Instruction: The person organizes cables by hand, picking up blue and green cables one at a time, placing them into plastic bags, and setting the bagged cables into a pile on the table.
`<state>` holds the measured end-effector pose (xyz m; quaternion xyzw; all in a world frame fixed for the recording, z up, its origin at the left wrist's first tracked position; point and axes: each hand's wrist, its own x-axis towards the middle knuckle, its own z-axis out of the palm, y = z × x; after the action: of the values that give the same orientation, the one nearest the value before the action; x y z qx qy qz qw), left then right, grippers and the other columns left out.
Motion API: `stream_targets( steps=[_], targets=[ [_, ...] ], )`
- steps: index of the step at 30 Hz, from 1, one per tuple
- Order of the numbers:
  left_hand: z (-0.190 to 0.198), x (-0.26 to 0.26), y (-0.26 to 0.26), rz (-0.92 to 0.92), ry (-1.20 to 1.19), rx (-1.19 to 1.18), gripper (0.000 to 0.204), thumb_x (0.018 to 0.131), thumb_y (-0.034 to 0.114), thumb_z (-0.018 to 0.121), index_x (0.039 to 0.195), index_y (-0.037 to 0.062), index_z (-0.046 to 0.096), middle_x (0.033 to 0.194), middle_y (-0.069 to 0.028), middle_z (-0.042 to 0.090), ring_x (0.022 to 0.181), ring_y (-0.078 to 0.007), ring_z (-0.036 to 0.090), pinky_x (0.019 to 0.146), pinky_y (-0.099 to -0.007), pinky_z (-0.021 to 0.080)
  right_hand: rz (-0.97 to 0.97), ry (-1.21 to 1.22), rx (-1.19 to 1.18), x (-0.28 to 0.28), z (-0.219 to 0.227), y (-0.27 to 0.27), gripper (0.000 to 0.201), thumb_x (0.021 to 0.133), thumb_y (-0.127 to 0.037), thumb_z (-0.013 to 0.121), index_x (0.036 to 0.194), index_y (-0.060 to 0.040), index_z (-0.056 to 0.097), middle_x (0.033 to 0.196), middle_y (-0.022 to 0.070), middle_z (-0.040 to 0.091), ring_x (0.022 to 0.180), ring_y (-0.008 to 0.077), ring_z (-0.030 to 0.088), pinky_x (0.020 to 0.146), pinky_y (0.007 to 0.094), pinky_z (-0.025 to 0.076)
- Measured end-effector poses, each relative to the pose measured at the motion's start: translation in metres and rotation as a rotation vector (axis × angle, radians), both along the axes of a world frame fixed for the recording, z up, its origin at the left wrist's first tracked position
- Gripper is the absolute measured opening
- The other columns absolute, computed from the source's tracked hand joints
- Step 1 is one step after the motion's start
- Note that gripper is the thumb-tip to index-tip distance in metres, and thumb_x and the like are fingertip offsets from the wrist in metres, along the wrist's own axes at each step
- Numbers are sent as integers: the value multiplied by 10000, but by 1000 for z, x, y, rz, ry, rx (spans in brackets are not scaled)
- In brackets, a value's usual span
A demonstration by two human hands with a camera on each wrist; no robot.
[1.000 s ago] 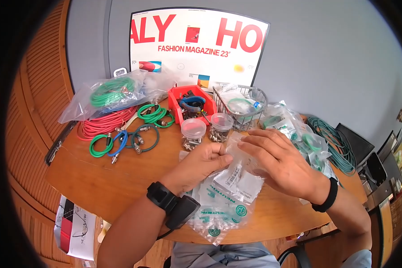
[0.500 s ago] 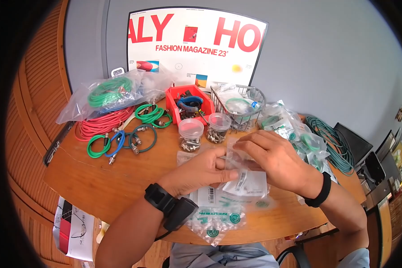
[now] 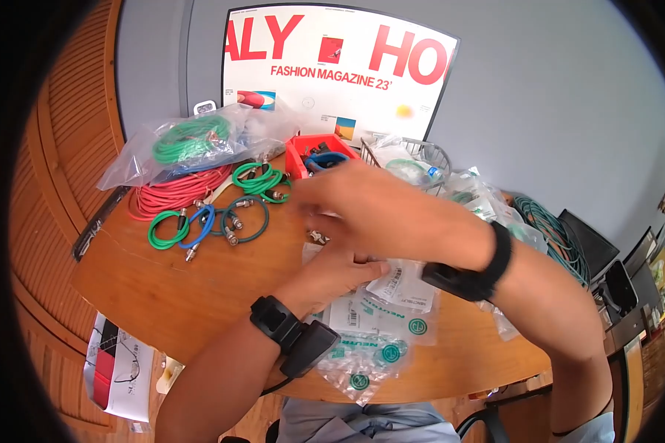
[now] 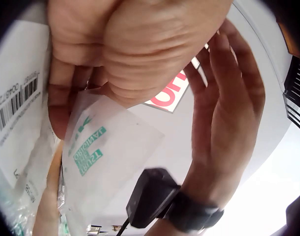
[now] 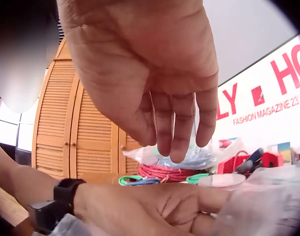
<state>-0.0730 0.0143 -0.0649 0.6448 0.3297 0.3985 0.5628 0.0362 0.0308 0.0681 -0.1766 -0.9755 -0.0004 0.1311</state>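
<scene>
My left hand (image 3: 331, 279) pinches a clear plastic bag (image 3: 405, 286) with a white barcode label, near the table's middle. In the left wrist view its thumb and fingers press on the bag's edge, and a translucent flap (image 4: 110, 142) with green print hangs below. My right hand (image 3: 373, 203), blurred in the head view, reaches across above the left one. The right wrist view shows its fingers (image 5: 179, 128) pointing down and loose, with nothing seen between them. Below them is a clear jar's round top (image 5: 221, 182). More flat Neutrik bags (image 3: 366, 358) lie under the left hand.
Green and blue BNC cables (image 3: 168, 230) and a red cable coil (image 3: 177, 193) lie at left, under a bagged green coil (image 3: 192, 140). A red bin (image 3: 299, 151) and wire basket (image 3: 440, 159) stand behind. Bagged parts and a dark green coil (image 3: 550, 229) lie right.
My right hand has left the bag and swung left and forward, over the jars. The left hand keeps its hold on the bag, near the same place.
</scene>
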Motion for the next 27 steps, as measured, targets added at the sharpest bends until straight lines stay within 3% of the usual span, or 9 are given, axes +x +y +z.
stream_targets(
  steps=[3,6,9,11,15,17,20,24,27],
  targets=[
    [-10,1,4,-43,-25,-33,293,921,104,708,1186,26,610,1030,17,636,865,-55,575,691,-223,461,64,-105,226,-52,-21,29,90,851,-46,629,926,-13,666,850,159,706,854,360,703,710,402,570],
    [-6,7,-5,78,-364,-100,393,860,74,775,1204,2,600,1062,-23,649,953,-120,608,760,-276,514,-40,-225,267,-107,-47,79,151,871,-48,598,1001,-35,673,933,173,713,917,366,703,755,416,575],
    [5,0,-9,157,-243,-115,423,887,134,738,1249,-5,570,1178,-77,651,1022,-131,614,811,-292,514,-123,-193,242,-123,-62,105,209,902,-65,565,1091,-44,652,1062,178,710,1008,369,690,836,446,566],
    [8,1,-15,136,-192,-52,419,886,133,733,1243,-11,570,1188,-88,644,1032,-143,606,825,-309,512,-194,-376,202,-129,-58,104,234,926,-81,546,1143,-50,625,1161,176,691,1089,358,670,904,463,546],
    [26,-5,-25,37,-20,-95,416,885,135,713,1236,-31,562,1193,-104,634,1038,-162,592,851,-339,506,-278,-385,166,-145,-53,108,359,921,-78,554,1276,-74,607,1171,174,693,1136,357,649,937,462,532],
    [16,-3,-24,38,-107,-76,393,891,133,701,1221,-35,568,1181,-106,634,1029,-163,588,845,-335,503,-304,-353,146,-145,-50,100,338,910,-93,578,1238,-68,657,1171,177,694,1142,358,645,935,457,531],
    [17,-1,-22,59,-167,8,353,908,133,675,1198,-42,576,1146,-111,644,1005,-165,585,839,-335,500,-234,-403,291,-146,-46,97,215,855,-181,691,1008,-44,754,1099,181,715,1072,363,671,893,429,542],
    [10,6,-10,98,-40,174,332,915,117,666,1185,-50,568,1066,-105,686,943,-139,616,808,-307,506,-233,-561,166,-139,-33,110,307,826,-254,752,1045,-39,736,1066,179,720,1031,351,683,866,431,544],
    [-1,7,0,43,-70,89,381,900,82,683,1225,-51,534,1025,-105,713,904,-124,656,765,-269,509,-180,-391,56,-130,-41,130,359,826,-315,770,1052,-39,722,1012,176,725,981,351,690,844,435,544]
  ],
)
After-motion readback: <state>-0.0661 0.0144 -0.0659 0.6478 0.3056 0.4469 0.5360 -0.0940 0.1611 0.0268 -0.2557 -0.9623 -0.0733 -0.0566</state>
